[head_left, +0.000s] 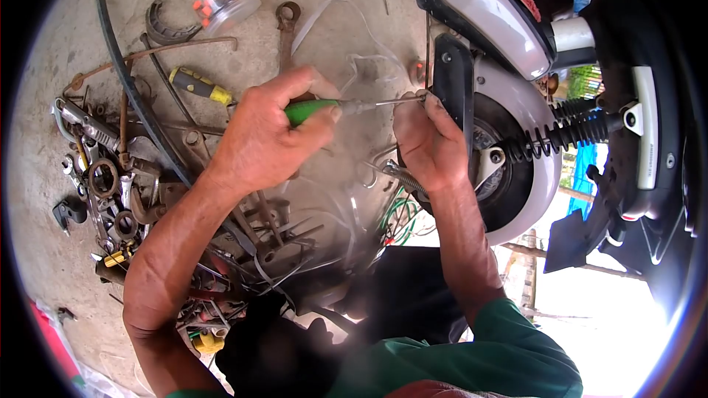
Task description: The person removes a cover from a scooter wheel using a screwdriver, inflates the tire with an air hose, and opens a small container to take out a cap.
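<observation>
My left hand (269, 129) is closed around the green handle of a screwdriver (306, 111). Its thin metal shaft points right, and the tip reaches the fingers of my right hand (435, 144). Those fingers are pinched around the tip, where a small part may sit, too small to make out. Just beyond the right fingertips stands a black flat arm or cover (452, 77) on a scooter. Behind it is the rear wheel (509, 199) under a pale fender, with a black coil shock absorber (553, 138) beside it.
A heap of wrenches and metal tools (110, 177) covers the concrete at left, crossed by a black hose (133, 88). Further up lie a yellow-black screwdriver (199, 85), a brake shoe (168, 28), a clear jar (234, 9) and a rusty wrench (286, 33). The scooter's pale body panel (487, 15) overhangs at upper right.
</observation>
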Action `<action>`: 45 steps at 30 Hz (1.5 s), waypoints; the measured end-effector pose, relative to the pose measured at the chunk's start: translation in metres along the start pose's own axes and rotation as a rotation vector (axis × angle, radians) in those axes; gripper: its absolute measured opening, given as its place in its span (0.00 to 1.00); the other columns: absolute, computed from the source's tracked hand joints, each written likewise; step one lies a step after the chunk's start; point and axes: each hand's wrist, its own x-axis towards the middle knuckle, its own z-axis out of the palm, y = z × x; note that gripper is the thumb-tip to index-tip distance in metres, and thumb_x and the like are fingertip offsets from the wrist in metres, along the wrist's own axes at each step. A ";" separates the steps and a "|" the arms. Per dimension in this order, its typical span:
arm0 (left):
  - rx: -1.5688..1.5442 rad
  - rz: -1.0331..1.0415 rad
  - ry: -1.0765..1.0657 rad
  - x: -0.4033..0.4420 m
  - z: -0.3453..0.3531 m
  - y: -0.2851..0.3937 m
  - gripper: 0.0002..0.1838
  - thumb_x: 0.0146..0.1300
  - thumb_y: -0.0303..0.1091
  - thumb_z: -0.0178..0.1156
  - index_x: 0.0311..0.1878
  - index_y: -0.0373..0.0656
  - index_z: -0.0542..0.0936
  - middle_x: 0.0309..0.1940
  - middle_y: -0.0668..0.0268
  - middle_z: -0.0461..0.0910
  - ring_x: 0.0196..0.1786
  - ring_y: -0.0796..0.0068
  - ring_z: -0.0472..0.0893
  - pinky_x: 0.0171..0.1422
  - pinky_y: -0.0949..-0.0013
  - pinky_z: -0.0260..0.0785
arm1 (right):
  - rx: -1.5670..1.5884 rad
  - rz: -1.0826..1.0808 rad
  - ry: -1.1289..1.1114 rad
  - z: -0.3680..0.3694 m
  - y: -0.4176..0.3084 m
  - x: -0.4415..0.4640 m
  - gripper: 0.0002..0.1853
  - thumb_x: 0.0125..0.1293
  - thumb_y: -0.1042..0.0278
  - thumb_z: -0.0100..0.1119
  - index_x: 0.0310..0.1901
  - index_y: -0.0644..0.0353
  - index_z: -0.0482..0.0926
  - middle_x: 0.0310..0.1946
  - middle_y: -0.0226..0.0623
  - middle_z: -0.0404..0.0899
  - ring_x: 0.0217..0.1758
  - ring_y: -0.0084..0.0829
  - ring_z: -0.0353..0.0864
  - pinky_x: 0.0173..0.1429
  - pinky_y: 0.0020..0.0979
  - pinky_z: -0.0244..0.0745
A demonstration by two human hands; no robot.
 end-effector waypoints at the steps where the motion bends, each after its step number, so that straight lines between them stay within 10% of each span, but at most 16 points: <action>1: 0.021 0.016 0.003 0.000 0.000 -0.001 0.08 0.68 0.31 0.66 0.46 0.40 0.81 0.30 0.60 0.84 0.30 0.74 0.83 0.35 0.66 0.74 | -0.054 -0.037 -0.005 0.000 0.001 0.000 0.09 0.80 0.66 0.56 0.54 0.59 0.81 0.50 0.39 0.86 0.53 0.38 0.86 0.56 0.37 0.85; 8: 0.397 0.453 -0.016 -0.009 0.010 -0.007 0.15 0.64 0.27 0.68 0.53 0.42 0.80 0.43 0.56 0.83 0.42 0.47 0.85 0.43 0.59 0.79 | -0.218 -0.054 0.038 -0.001 -0.005 -0.001 0.13 0.82 0.63 0.55 0.58 0.59 0.80 0.48 0.36 0.86 0.52 0.32 0.86 0.53 0.32 0.83; 22: 0.001 0.223 0.052 -0.003 0.017 -0.020 0.15 0.70 0.31 0.68 0.57 0.40 0.79 0.44 0.55 0.85 0.47 0.62 0.86 0.52 0.63 0.78 | -0.230 -0.070 0.113 0.031 -0.010 -0.002 0.16 0.79 0.58 0.60 0.58 0.60 0.81 0.49 0.38 0.86 0.51 0.35 0.86 0.52 0.31 0.80; 31: -0.083 0.181 0.059 0.000 0.016 -0.024 0.15 0.71 0.32 0.67 0.58 0.40 0.79 0.44 0.58 0.85 0.45 0.69 0.83 0.51 0.65 0.77 | -1.704 -0.529 0.343 0.051 -0.059 -0.008 0.23 0.70 0.64 0.71 0.63 0.64 0.79 0.49 0.40 0.87 0.43 0.30 0.86 0.52 0.33 0.82; 35: -0.061 0.231 0.088 0.005 0.018 -0.029 0.15 0.72 0.33 0.66 0.58 0.41 0.79 0.44 0.58 0.85 0.44 0.69 0.83 0.51 0.66 0.76 | -2.268 -0.712 0.295 0.052 -0.073 0.006 0.34 0.63 0.62 0.75 0.69 0.62 0.74 0.56 0.51 0.82 0.56 0.42 0.84 0.64 0.39 0.78; 38: -0.070 0.217 0.098 0.009 0.022 -0.033 0.15 0.72 0.34 0.66 0.57 0.41 0.79 0.43 0.57 0.85 0.44 0.69 0.83 0.51 0.65 0.76 | -2.334 -0.536 0.344 0.046 -0.077 0.018 0.41 0.61 0.60 0.73 0.74 0.63 0.68 0.58 0.58 0.79 0.65 0.60 0.78 0.68 0.49 0.75; 45: -0.073 0.197 0.079 0.020 0.028 -0.037 0.15 0.73 0.36 0.65 0.56 0.40 0.78 0.41 0.55 0.85 0.43 0.67 0.83 0.49 0.64 0.76 | -2.050 -0.495 0.375 0.030 -0.078 0.021 0.39 0.64 0.64 0.73 0.75 0.62 0.68 0.53 0.55 0.85 0.56 0.43 0.86 0.62 0.38 0.79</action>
